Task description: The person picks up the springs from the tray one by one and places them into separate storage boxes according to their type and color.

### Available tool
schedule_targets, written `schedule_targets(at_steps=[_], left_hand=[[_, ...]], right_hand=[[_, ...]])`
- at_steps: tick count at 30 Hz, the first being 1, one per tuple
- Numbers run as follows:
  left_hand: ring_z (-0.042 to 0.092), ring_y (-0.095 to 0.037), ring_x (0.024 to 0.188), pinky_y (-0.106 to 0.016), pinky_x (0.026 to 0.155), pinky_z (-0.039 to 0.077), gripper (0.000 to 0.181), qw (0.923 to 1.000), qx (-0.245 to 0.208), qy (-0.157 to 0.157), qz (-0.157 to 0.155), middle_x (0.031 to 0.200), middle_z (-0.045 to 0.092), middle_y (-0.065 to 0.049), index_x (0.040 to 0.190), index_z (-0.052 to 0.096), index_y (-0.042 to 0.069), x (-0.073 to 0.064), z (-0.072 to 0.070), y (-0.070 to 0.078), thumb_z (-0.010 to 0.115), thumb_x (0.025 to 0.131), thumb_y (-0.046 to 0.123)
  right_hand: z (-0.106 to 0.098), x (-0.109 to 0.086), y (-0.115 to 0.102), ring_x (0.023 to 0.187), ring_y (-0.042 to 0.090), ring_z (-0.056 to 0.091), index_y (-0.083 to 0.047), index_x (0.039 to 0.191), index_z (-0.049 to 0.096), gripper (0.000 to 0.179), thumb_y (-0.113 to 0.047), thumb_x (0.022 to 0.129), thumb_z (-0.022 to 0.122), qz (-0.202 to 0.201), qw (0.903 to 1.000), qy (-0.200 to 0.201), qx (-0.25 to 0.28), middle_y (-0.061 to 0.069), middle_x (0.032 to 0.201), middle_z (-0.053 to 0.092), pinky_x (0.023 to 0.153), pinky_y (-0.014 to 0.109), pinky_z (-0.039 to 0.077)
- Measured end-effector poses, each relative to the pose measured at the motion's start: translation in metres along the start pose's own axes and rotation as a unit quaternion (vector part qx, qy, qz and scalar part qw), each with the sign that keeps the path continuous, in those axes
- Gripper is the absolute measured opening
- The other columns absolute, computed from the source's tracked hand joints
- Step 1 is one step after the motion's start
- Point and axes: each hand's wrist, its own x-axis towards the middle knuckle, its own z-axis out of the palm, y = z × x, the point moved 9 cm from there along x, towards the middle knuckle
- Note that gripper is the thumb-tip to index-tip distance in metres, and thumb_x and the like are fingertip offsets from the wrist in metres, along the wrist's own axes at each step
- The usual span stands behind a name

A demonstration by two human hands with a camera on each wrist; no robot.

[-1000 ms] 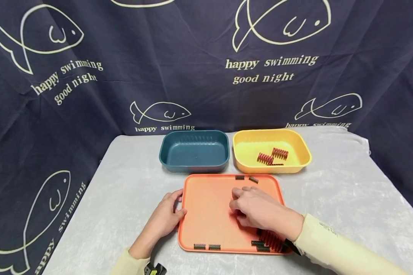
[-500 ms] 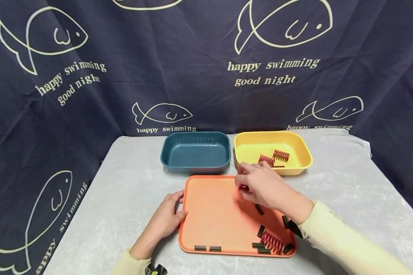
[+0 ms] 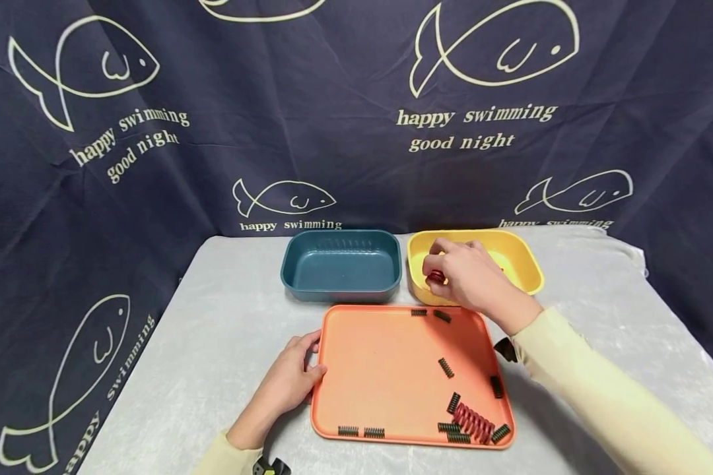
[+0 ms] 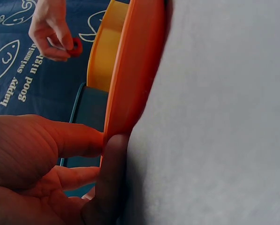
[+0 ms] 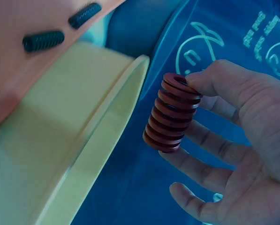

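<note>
Cloth (image 3: 362, 112), dark blue and faintly creased, fills the upper frame with a pale printed pattern, behind a table (image 3: 160, 376) with a soft-looking, mottled grey top. At lower centre lies an orange tray (image 3: 374, 376), shallow and round-cornered; its raised rim probably keeps loose things from rolling off. Just beyond it, a blue bin (image 3: 341, 270) at centre and a yellow bin (image 3: 524, 264) right of centre stand side by side, smooth and deep — easily reached, it seems. The left hand (image 3: 290, 369) pinches the tray's left rim between thumb and fingers, likely to steady it. The right hand (image 3: 466, 274), half curled, is over the yellow bin, fingertips gripping a red spring (image 5: 171, 112) near its ends — a span that seems to suit its stubby, flat-coiled shape. A second red coil (image 3: 473, 423) lies at the tray's lower right, among thinner dark springs (image 3: 446, 368).
</note>
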Motion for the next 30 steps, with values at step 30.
schedule_targets(at_steps=[30], left_hand=[[0.049, -0.011, 0.071, -0.029, 0.062, 0.042, 0.064, 0.9998, 0.016, 0.005, -0.003, 0.108, 0.053, -0.005, 0.147, 0.054, 0.004, 0.002, 0.001, -0.002, 0.079, 0.088, 0.007]], right_hand=[[0.078, 0.025, 0.071, 0.085, 0.023, 0.053, -0.02, 0.088, 0.074, 0.007, -0.016, 0.086, 0.078, 0.098, 0.9842, -0.145, 0.024, 0.001, 0.089, 0.055, 0.074, 0.051, 0.039]])
